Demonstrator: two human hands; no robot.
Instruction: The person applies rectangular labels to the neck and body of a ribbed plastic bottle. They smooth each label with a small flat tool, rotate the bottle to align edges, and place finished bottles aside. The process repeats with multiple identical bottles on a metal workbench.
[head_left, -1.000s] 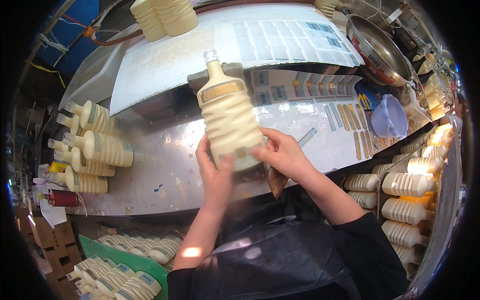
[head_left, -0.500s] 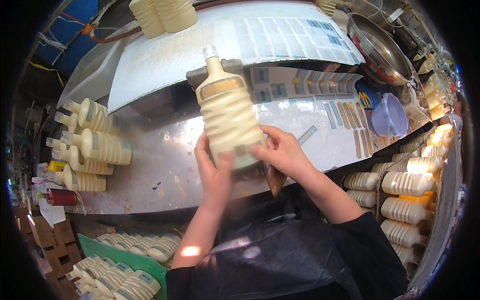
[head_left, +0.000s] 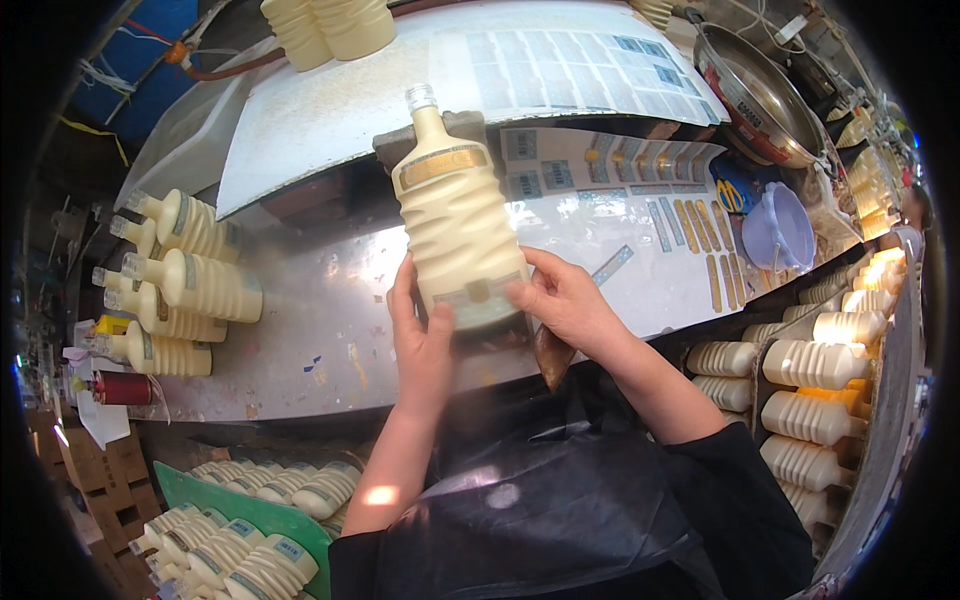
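Note:
A cream bottle (head_left: 462,225) with wavy ridges and a clear neck lies tilted toward me, neck end away, resting on a dark block (head_left: 395,147). Its shoulder carries a gold label, and a greyish label strip with a darker square runs across the base end. My left hand (head_left: 420,330) grips the lower left side, thumb on the front near the strip. On the lower right side my right hand (head_left: 563,300) is closed round the edge, its thumb pressed on the strip's right end. Below the right hand a brown pointed piece (head_left: 552,357) juts out over the table edge.
Finished-looking cream bottles (head_left: 212,290) lie stacked at the left, beside a red thread spool (head_left: 122,388). Label strips and gold strips (head_left: 703,225) lie on the right sheet, near blue scissors (head_left: 733,195) and a lavender bucket (head_left: 778,230). More bottles fill a green-sided crate (head_left: 250,505) and right-hand racks (head_left: 815,367).
Both hands keep their hold on the bottle. My left thumb, blurred before, has shifted slightly left along the base. The view has moved a little.

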